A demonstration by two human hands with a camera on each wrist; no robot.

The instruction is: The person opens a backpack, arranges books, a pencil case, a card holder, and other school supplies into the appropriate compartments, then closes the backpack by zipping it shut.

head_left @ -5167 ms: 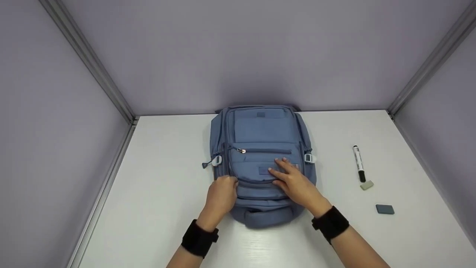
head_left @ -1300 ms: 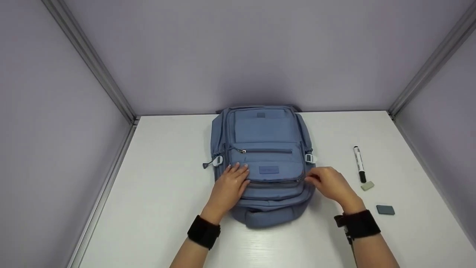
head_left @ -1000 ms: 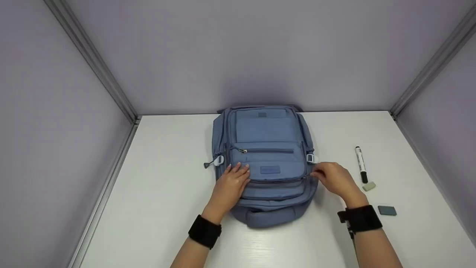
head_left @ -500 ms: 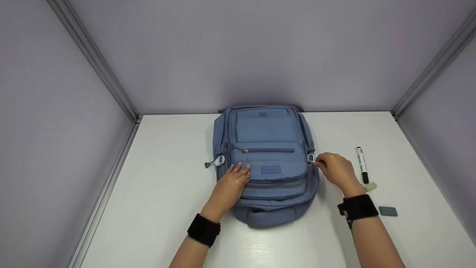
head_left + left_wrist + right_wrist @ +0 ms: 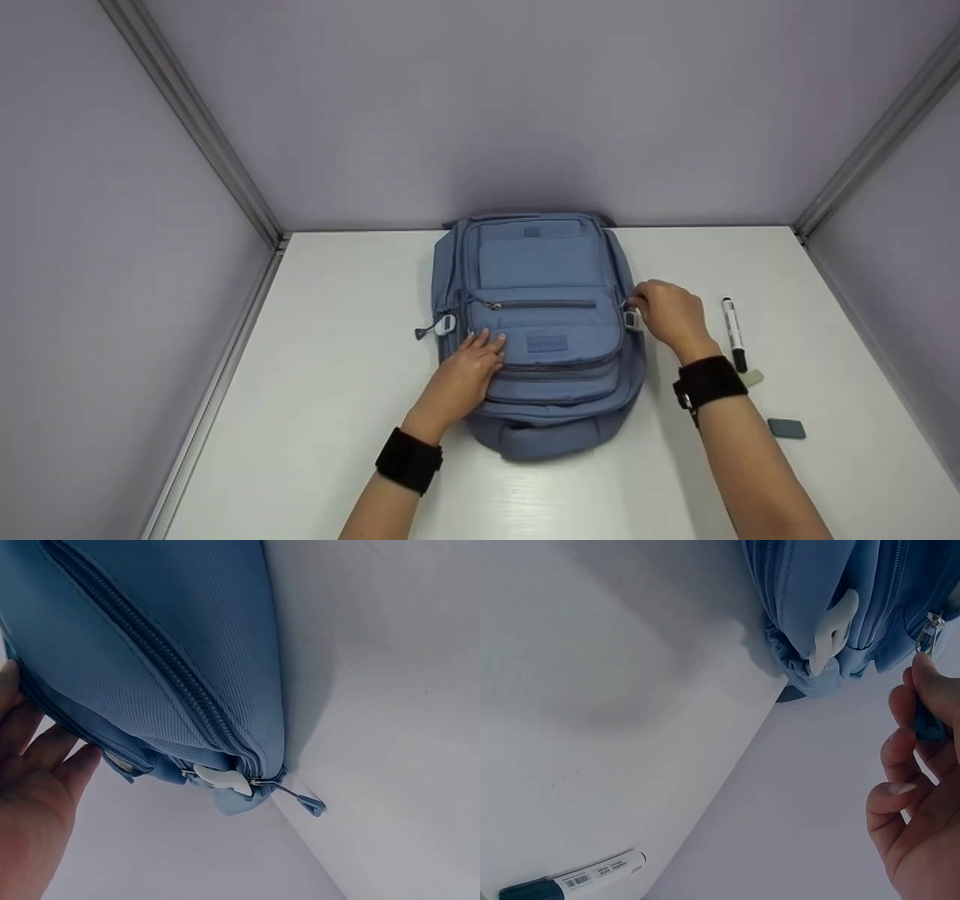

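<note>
The blue backpack (image 5: 540,330) lay flat mid-table. The left hand (image 5: 466,371), fingers straight, pressed its front pocket at 8 o'clock. The right hand (image 5: 670,315) pinched a zipper pull (image 5: 928,637) at the backpack's 3 o'clock edge, near a marker (image 5: 733,334).

zip pull (image 5: 928,724) mostly behind right hand (image 5: 919,832)
</note>
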